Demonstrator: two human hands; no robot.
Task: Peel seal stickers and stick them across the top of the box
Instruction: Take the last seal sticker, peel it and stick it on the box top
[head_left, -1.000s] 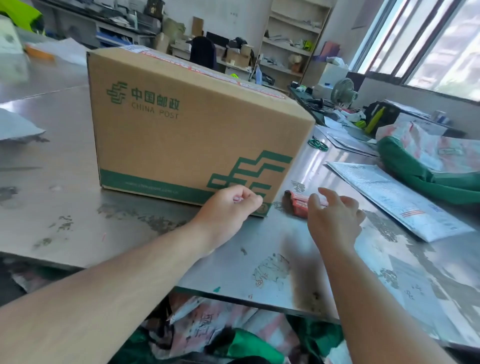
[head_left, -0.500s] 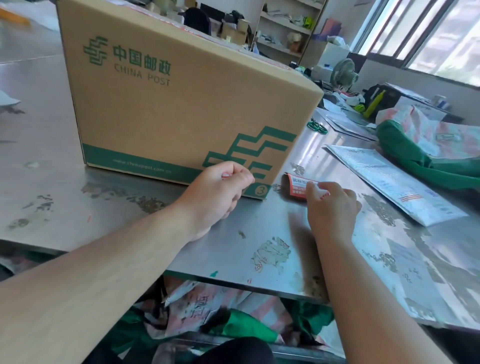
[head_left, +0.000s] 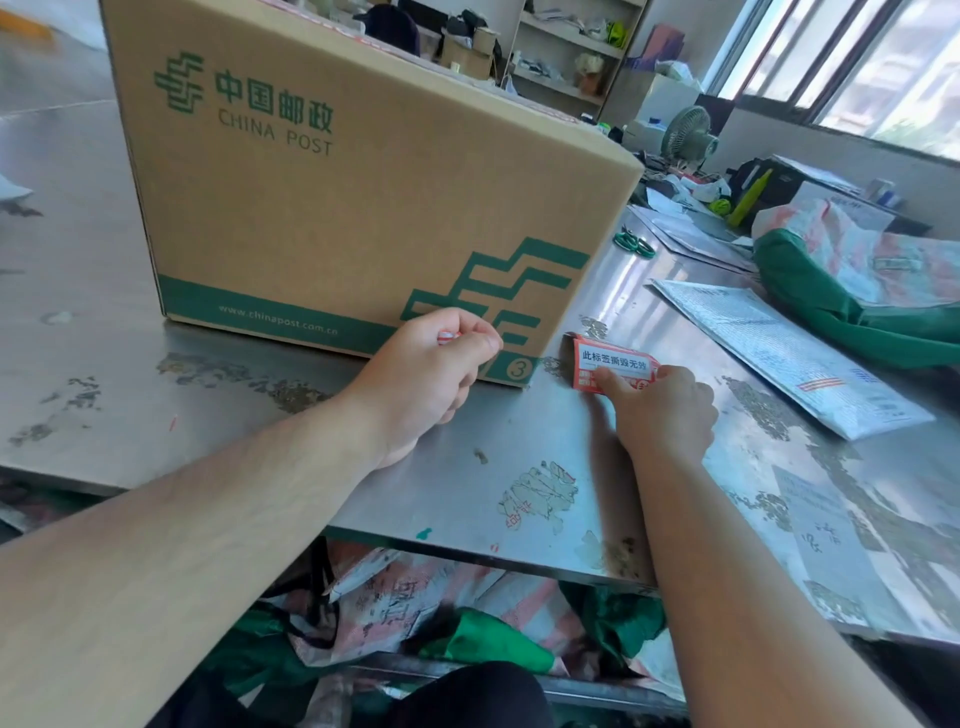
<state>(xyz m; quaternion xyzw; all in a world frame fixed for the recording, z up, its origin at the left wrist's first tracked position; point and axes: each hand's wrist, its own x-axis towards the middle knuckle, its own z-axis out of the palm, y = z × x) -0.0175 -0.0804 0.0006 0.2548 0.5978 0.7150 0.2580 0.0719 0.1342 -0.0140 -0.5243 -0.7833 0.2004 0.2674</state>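
A brown China Post cardboard box (head_left: 332, 208) with green print stands on the steel table (head_left: 104, 364). Red-and-white seal strips run along its top edge (head_left: 550, 110). My left hand (head_left: 431, 374) is curled into a fist at the box's lower right corner and pinches a small red-and-white sticker scrap (head_left: 448, 338) between its fingers. Just right of that corner lies a red-and-white pad of seal stickers (head_left: 613, 364). My right hand (head_left: 665, 410) holds the pad's near edge, with the thumb on its face and the fingers curled beside it.
A grey printed mailer (head_left: 789, 353) lies to the right, with green-and-white mail sacks (head_left: 857, 291) behind it. Green scissors (head_left: 634, 243), papers and a small fan (head_left: 685, 132) sit farther back. More sacks fill the space under the table's front edge (head_left: 467, 551).
My right hand came down onto the sticker pad and took hold of it. The camera has moved closer to the box. My left hand stayed curled at the box corner.
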